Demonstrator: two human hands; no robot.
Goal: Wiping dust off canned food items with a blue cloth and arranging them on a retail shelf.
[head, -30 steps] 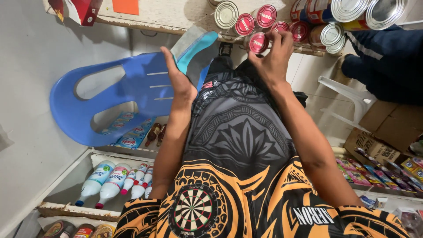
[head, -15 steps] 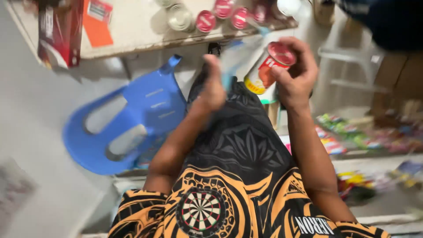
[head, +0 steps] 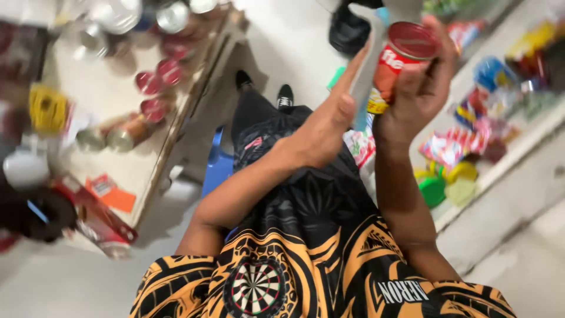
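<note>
Now | right hand point(head: 419, 97) grips red can point(head: 399, 62) | left hand point(head: 325, 126) alongside | shelf cans point(head: 154, 85) (blurred)

I see a blurred wooden shelf point(head: 194, 100) at left carrying red-lidded tins point(head: 159, 88) and silver-topped cans point(head: 118, 15), a blue plastic chair point(head: 216, 168) below it, and bright snack packets point(head: 465, 141) along a ledge at right.

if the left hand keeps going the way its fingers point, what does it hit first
The left hand points up and right, its fingers on a pale flat piece. Right behind that is the red can in the right hand, probably first, though depth is unclear.
</note>
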